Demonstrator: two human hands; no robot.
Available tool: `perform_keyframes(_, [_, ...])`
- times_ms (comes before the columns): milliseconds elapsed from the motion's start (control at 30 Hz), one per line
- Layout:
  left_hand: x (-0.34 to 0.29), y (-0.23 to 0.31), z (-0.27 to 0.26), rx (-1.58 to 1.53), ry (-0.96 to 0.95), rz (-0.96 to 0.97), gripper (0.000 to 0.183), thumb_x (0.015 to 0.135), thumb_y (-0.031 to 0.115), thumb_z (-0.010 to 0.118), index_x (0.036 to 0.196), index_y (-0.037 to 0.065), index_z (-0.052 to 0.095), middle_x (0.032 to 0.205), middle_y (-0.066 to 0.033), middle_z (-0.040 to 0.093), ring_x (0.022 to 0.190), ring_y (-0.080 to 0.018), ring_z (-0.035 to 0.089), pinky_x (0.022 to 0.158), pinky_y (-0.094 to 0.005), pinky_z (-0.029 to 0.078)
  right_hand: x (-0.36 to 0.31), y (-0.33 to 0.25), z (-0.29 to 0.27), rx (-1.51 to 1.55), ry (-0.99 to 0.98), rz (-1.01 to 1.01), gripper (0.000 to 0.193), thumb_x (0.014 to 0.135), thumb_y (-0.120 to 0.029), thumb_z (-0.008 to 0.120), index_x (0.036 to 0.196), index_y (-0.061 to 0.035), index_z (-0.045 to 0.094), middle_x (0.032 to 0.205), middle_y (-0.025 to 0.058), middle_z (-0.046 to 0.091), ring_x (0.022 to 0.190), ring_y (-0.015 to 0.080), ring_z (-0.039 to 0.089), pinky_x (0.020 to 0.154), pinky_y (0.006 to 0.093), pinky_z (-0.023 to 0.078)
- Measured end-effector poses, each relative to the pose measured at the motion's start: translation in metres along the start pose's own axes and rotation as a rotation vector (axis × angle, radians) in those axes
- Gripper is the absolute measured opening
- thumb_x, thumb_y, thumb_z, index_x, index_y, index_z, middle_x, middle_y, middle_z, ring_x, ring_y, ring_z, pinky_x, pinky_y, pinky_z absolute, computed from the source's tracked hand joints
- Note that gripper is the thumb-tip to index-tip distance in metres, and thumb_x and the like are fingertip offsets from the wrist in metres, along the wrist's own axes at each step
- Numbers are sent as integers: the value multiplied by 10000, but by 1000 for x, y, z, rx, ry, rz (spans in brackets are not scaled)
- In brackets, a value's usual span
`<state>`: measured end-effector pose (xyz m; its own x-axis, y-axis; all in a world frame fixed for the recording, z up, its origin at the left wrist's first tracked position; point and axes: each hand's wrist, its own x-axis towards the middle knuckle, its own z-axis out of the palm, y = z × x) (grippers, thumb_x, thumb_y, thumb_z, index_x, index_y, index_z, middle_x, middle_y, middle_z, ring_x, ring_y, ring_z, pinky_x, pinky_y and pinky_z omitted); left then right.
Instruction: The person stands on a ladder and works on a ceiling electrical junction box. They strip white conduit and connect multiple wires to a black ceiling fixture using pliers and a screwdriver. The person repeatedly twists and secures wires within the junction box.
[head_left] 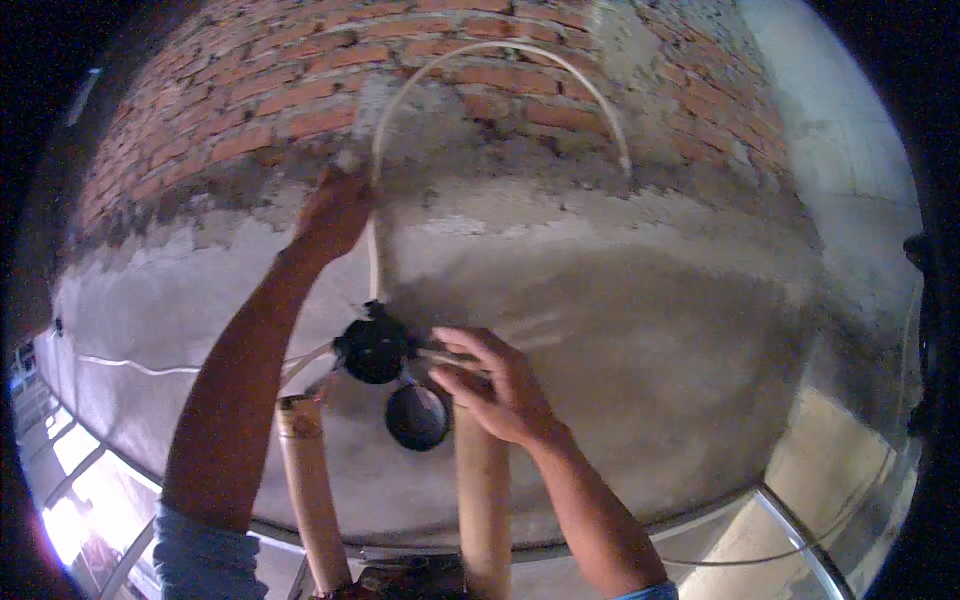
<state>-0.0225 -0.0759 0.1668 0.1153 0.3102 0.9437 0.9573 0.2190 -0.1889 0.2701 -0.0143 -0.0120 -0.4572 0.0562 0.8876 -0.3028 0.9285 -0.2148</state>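
A black round junction box (pixel 374 348) sits against the plastered wall, and a round black cover (pixel 417 416) hangs open just below it. From the top of the box a white cable (pixel 500 45) rises, then arches over to the right. My left hand (pixel 338 208) is raised above the box with its fingers closed at the rising part of this cable; the fingertips are blurred. Right of the box is my right hand (pixel 500 388), thumb and fingers apart. A short pale cable (pixel 440 355) runs from the box between them, not visibly gripped.
Below the box stand two pale tube-like poles, a left one (pixel 312 490) and a thicker right one (pixel 483 510). Another white cable (pixel 150 370) runs along the wall to the left. Bare brickwork (pixel 300 90) shows above the plaster (pixel 640 380). At lower right is a metal bar (pixel 800 540).
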Motion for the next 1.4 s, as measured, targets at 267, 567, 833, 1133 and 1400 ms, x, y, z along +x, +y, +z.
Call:
perform_keyframes(267, [-5, 32, -17, -43, 18, -87, 488, 1010, 254, 541, 1465, 86, 483, 1107, -264, 600, 1013, -451, 566, 902, -560, 513, -9, -10, -2, -67, 18, -30, 333, 980, -141, 684, 1285, -16, 637, 1226, 146, 676, 1128, 252, 680, 923, 377, 576])
perform_keyframes(567, [-4, 31, -18, -68, 25, -31, 477, 1017, 271, 528, 1423, 26, 474, 1063, -258, 590, 1021, -437, 561, 924, -540, 503, 56, -18, 39, -194, 52, -113, 398, 930, -65, 679, 1320, -38, 604, 1086, 175, 695, 955, 318, 697, 858, 390, 558])
perform_keyframes(833, [-5, 43, -27, -98, 29, -120, 412, 960, 323, 561, 1354, 206, 575, 1241, -265, 536, 1070, -471, 649, 907, -548, 550, 90, -30, 63, -186, 75, -213, 195, 886, -62, 734, 1049, -40, 627, 881, 140, 700, 779, 324, 702, 716, 419, 557])
perform_keyframes(1133, [-10, 60, -39, -72, -4, -200, 417, 973, 286, 528, 1364, 154, 585, 1282, -276, 528, 1092, -473, 661, 919, -557, 546, 77, -7, 42, 87, 149, -220, 94, 891, -28, 762, 924, -23, 673, 878, 65, 720, 775, 95, 661, 666, 259, 535])
perform_keyframes(1400, [-7, 63, -44, -97, -70, -250, 402, 979, 322, 565, 1338, 151, 617, 1299, -256, 532, 1151, -454, 641, 942, -544, 538, 62, -13, 27, 659, 186, 589, 201, 861, -158, 806, 978, -96, 654, 862, 35, 702, 617, 134, 639, 472, 243, 425])
